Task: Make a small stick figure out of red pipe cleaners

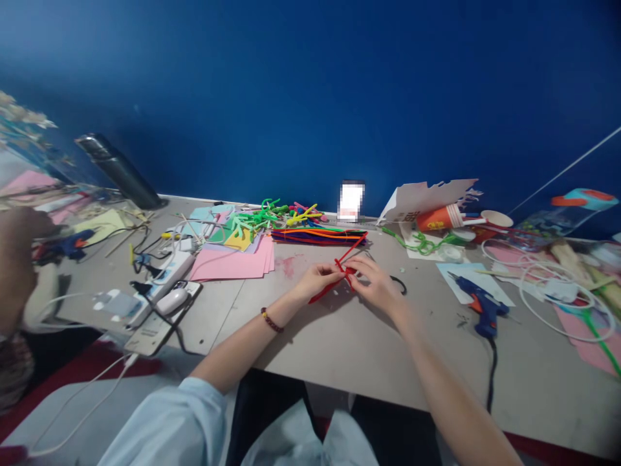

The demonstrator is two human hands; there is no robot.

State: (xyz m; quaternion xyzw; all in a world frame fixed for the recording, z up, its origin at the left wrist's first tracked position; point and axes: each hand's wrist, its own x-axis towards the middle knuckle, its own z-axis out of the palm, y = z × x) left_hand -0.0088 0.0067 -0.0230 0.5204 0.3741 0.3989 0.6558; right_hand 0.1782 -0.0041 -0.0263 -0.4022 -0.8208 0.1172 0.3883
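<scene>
Red pipe cleaners point(356, 248) are bent together between my two hands over the middle of the table. My left hand point(320, 279) pinches them from the left, and one red length sticks out below its fingers. From the right, my right hand point(372, 281) grips the same red piece, its fingertips nearly touching the left ones. One strand slants up and right towards the bundle of coloured pipe cleaners point(317, 237) lying behind. Fingers hide part of the bend. A small black loop point(400, 285) lies beside my right hand.
Pink paper sheets point(237, 262), a power strip point(165, 285) and a white mouse point(172, 300) lie left. A blue glue gun point(480, 307) with its cord lies right, near paper cups point(439, 219). A phone point(351, 202) leans at the wall. Another person's arm point(17, 259) is far left.
</scene>
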